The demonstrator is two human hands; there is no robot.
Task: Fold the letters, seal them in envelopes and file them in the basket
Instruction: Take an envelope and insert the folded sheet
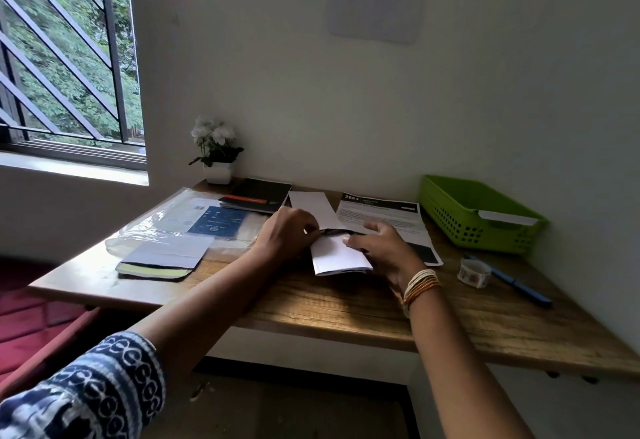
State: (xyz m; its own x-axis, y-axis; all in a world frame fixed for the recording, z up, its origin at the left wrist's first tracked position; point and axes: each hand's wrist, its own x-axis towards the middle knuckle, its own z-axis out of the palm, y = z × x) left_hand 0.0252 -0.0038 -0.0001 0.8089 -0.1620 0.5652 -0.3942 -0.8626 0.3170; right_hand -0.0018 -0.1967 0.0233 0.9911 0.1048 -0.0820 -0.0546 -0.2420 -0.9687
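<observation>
A folded white letter (337, 256) lies on the wooden desk (346, 303) in the middle. My left hand (287, 234) pinches its upper left edge and my right hand (384, 246) presses on its upper right part. Behind them a white envelope (311, 208) lies tilted. An unfolded printed letter (384, 218) with a black header lies flat to the right, partly under my right hand. The green basket (450, 220) stands at the back right against the wall, with a white envelope (507, 218) leaning inside it.
A roll of tape (474, 274) and a blue pen (512, 281) lie right of my hands. A plastic sleeve with papers (194, 220), a grey envelope stack (166, 260), a black notebook (258, 194) and a potted white flower (216, 152) fill the left and back.
</observation>
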